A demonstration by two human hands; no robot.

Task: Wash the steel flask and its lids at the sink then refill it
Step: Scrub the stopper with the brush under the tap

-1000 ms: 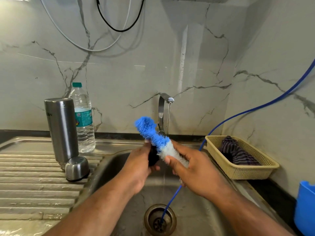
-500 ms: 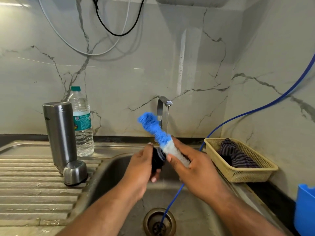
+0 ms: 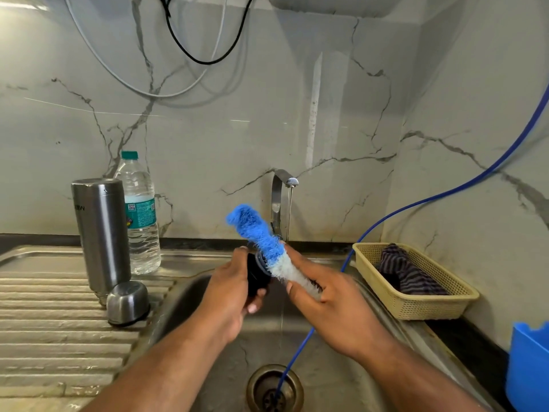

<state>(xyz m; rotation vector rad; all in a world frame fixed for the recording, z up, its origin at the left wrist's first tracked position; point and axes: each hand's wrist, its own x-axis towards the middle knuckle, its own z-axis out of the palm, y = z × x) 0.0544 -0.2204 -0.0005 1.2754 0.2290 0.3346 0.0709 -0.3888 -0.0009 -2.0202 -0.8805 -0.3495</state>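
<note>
Brush (image 3: 261,242) shifted left onto black lid (image 3: 256,276) clasped by left hand (image 3: 228,295); right hand (image 3: 329,304), seemingly gripping the handle, should scrub while lid rotates.

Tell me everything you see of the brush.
The brush has a fluffy bristle head, blue toward the tip and white near the handle end. It tilts up and left above the sink, in front of the tap. The right hand grips its lower part, hiding the handle. Its bristles touch the black lid held in the left hand.
</note>
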